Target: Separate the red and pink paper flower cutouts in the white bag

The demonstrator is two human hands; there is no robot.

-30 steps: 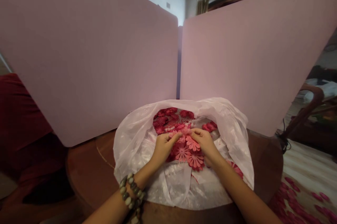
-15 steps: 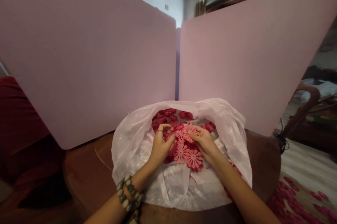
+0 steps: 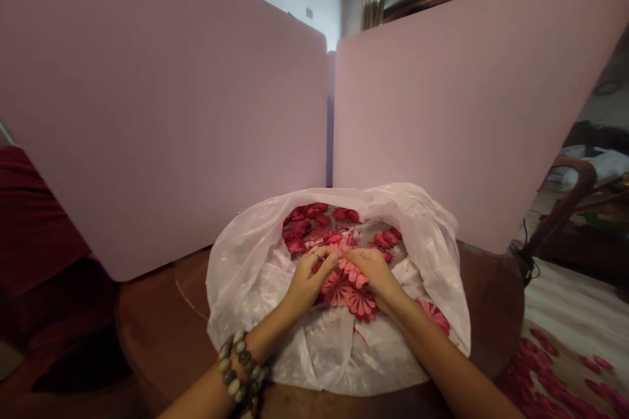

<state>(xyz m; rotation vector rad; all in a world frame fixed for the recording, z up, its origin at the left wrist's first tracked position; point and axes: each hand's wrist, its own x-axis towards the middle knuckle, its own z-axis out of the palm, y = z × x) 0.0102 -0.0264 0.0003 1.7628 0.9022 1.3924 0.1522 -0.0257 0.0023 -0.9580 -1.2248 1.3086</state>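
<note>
A white plastic bag (image 3: 246,275) lies wide open, with red and pink petalled cut-out flowers inside. My right hand (image 3: 374,273) pinches a light pink flower (image 3: 354,273) above the pile. From the other side my left hand (image 3: 310,278), with a ring and a bead bracelet, closes thumb and finger at the flower's edge; the fingertips of both hands nearly meet and partly cover it. Just below them are a pink flower (image 3: 336,289) and a red-backed pink flower (image 3: 362,304). Darker red flowers (image 3: 297,230) lie deeper in the bag.
The bag rests on a round brown wooden table (image 3: 162,320). Two tall pink panels (image 3: 196,111) stand behind it, meeting near the middle. At right are a wooden chair (image 3: 572,176) and many red pieces (image 3: 545,366) on the floor.
My left hand has moved right and closed at the flower, its fingers having been apart before. My right hand has shifted slightly left and down, tilting the flower. Another pink flower now shows beside my right forearm.
</note>
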